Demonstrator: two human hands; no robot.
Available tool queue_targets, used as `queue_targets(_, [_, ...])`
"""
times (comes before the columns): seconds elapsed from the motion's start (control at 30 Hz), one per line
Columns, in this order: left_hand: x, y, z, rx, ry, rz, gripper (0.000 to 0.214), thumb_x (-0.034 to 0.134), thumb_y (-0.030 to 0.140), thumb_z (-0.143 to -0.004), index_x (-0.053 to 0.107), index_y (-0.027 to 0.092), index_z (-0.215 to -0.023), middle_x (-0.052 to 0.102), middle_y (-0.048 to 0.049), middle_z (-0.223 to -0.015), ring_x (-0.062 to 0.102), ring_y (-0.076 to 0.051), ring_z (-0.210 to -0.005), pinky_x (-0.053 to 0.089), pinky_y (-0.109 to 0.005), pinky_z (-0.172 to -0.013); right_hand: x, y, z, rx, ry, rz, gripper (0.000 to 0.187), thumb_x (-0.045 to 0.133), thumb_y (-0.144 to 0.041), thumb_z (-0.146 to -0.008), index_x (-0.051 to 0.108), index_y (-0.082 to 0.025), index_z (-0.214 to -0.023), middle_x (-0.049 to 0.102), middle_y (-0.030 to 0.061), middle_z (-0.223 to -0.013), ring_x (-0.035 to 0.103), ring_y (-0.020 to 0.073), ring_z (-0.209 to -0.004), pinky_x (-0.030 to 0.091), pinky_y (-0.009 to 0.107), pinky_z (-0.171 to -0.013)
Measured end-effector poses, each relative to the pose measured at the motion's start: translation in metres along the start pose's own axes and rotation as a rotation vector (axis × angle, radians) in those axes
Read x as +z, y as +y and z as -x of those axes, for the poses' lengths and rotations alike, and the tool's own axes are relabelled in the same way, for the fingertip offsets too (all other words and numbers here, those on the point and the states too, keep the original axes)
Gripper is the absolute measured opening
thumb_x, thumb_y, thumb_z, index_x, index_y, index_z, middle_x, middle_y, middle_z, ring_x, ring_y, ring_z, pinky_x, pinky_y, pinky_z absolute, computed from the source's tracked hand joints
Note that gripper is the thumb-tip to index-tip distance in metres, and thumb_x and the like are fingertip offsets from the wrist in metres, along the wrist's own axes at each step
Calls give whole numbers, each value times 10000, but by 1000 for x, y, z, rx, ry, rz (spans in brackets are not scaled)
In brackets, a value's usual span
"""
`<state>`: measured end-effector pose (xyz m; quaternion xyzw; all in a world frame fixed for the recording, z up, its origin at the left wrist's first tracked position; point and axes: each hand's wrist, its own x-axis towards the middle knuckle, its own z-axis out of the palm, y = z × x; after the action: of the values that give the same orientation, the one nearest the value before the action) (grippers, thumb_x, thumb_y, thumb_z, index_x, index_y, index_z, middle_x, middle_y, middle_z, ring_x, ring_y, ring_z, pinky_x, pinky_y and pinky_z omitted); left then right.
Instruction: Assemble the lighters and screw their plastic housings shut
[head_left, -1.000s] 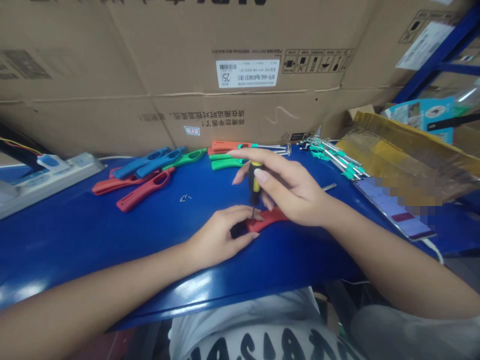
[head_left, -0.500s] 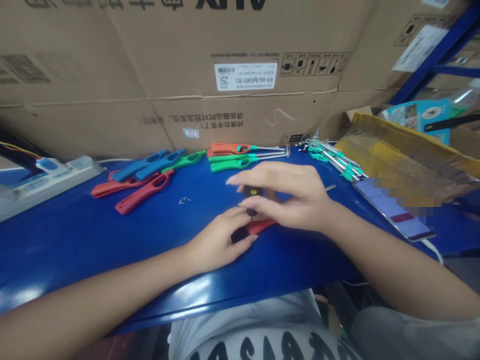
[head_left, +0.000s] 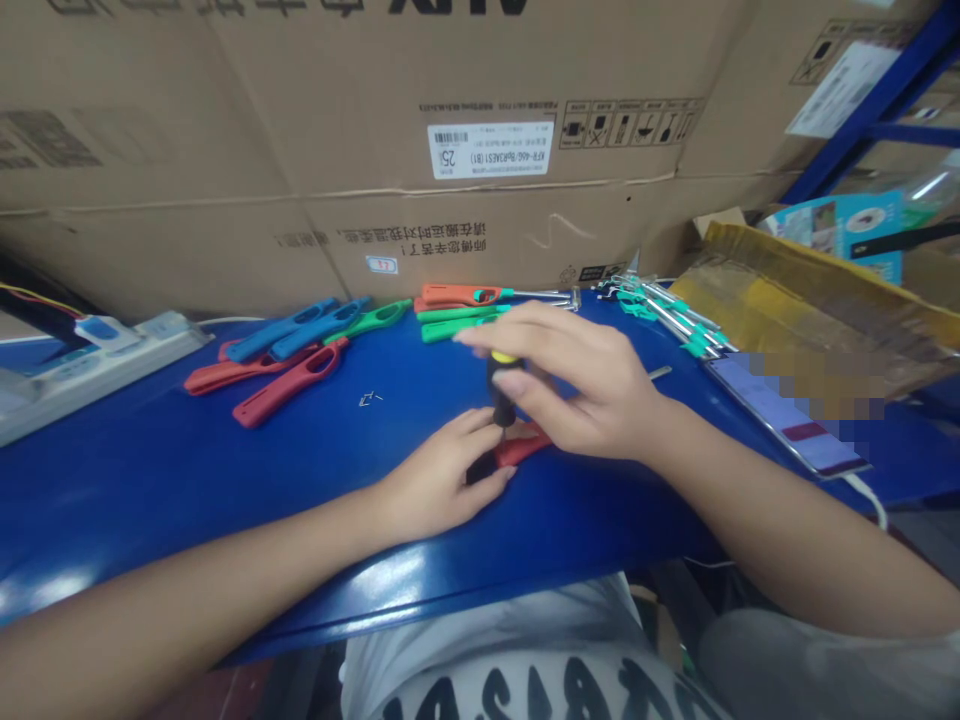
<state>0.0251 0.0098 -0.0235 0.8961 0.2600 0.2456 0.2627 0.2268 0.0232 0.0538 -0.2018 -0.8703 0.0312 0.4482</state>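
Observation:
My right hand grips a small black and yellow screwdriver upright, its tip down on a red plastic handle piece lying on the blue table. My left hand is closed on the near end of that red piece and pins it to the table. Most of the red piece is hidden under both hands.
Red, blue and green plastic handles lie at the back left, assembled ones with metal rods behind my hands. Green-tipped metal rods and a phone lie right. Tiny screws, a power strip, cardboard boxes behind.
My right hand has turned on the screwdriver, fingers shifting round its handle. The left hand and the red piece have stayed in place.

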Motion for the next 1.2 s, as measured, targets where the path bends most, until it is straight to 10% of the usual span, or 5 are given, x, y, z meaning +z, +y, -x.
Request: queue_targets(1.2, [-3,3,-2,-6,-43,-20,279,542,239,-986,590,190,-1257,608,-112,-1265,571,-259,-1193,484,-444,-1052,-5,3,0,24,-39,-63,252,560,-292,-1005,670,-153,-1184,738,51,-1007,681,122,-819,569,262,-787])
